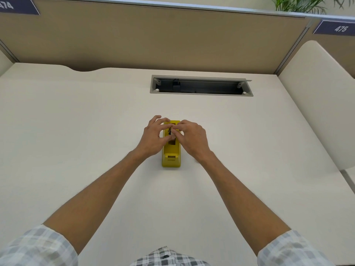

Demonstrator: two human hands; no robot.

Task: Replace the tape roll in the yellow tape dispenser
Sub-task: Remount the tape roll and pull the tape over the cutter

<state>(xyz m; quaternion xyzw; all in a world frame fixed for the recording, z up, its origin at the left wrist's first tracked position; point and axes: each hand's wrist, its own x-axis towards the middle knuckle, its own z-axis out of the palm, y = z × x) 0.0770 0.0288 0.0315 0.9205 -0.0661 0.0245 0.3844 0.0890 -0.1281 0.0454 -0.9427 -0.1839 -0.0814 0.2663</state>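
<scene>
Both hands, left [153,138] and right [193,139], meet fingertips-together over the yellow tape dispenser [171,153] between them.

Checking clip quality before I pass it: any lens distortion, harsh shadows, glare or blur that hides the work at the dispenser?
Head view: wide-angle bending curves the partition and desk edges; lighting is soft and even, with faint shadows and no glare; left hand and right hand look fairly sharp, but their fingers cover the yellow tape dispenser slot, so the roll cannot be made out.

I see a pale worktop [76,131], an open cable tray [200,86] at twelve o'clock, a tan partition [153,35] behind, and a plant [299,3] at one o'clock.
</scene>
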